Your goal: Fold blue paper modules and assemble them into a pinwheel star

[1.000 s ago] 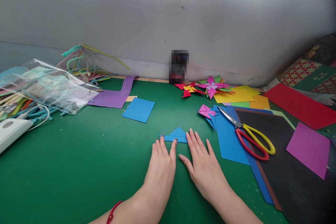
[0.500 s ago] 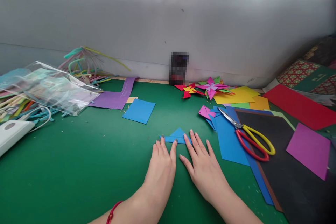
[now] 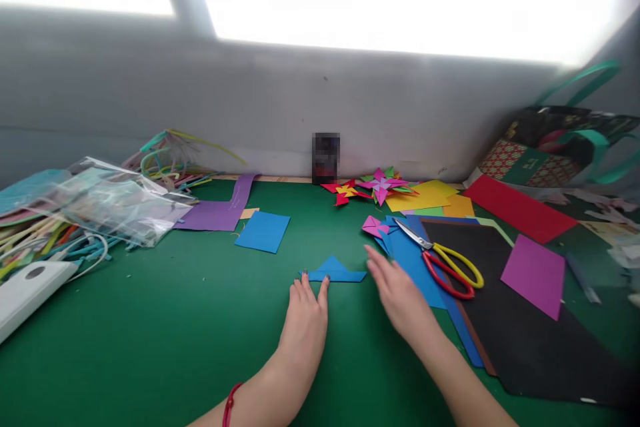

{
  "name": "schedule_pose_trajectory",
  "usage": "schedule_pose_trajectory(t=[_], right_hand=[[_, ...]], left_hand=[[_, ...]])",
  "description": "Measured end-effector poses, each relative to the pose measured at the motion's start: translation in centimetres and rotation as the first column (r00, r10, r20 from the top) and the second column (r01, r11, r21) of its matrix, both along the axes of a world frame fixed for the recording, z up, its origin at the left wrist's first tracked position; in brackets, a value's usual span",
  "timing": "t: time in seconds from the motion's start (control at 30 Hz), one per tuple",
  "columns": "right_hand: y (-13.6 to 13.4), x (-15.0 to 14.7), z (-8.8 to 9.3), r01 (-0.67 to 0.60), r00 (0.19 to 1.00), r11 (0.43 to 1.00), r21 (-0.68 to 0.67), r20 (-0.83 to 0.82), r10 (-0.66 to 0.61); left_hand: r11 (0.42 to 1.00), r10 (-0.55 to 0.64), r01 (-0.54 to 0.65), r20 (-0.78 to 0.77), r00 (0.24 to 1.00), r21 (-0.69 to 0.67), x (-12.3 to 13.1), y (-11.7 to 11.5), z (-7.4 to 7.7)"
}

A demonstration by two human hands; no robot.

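A blue folded paper (image 3: 336, 269) lies on the green tabletop, a long flat strip with a triangular peak on its far side. My left hand (image 3: 306, 313) holds it down at its left half, thumb and forefinger tips pressed on the strip. To the right, my right hand (image 3: 397, 290) is raised off the paper, fingers stretched out together and holding nothing. Its fingertips are just past the strip's right end. A pink and blue folded piece (image 3: 375, 227) lies beyond the right hand, beside scissors (image 3: 440, 257) with one red and one yellow handle.
A blue square (image 3: 263, 231) and a purple sheet (image 3: 215, 215) lie left of centre. Folded paper stars (image 3: 381, 185) sit by the wall. Black paper (image 3: 530, 347), a magenta square (image 3: 535, 277) and a red sheet (image 3: 520, 207) are at right. Plastic packaging (image 3: 135, 197) and a white device (image 3: 35, 290) are left.
My right hand has lifted off the blue folded paper and moved right, uncovering its right end. The left hand stays on it. The view has tilted up and turned slightly right.
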State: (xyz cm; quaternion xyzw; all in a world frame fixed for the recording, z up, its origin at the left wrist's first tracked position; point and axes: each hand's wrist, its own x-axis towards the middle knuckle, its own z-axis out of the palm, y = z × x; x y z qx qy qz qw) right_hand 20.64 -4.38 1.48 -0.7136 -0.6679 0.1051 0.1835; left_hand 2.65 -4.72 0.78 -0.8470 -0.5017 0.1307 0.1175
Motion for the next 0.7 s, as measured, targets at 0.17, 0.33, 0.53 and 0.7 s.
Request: schedule_pose_trajectory(t=[0.17,0.33,0.53,0.7], right_hand=[[0.0,7.7,0.1,0.363,0.912,0.925,0.114,0.159,-0.378],[0.0,11.6,-0.8,0.463,0.862,0.886,0.013,0.225,-0.454],[1.6,13.0,-1.2,0.505,0.862,0.857,-0.105,0.122,-0.493],[1.6,12.3,-1.3,0.488,0.871,0.87,-0.075,-0.027,-0.491]], left_hand=[[0.998,-0.011,0.009,0.033,0.999,0.059,-0.3,-0.1,-0.5],[0.994,0.009,-0.023,0.125,0.992,0.105,-0.4,-0.3,-0.6],[0.989,0.014,-0.029,0.105,0.994,0.147,-0.6,-0.6,-0.6],[0.985,0.011,-0.02,0.052,0.999,0.173,-0.4,-0.7,-0.3]])
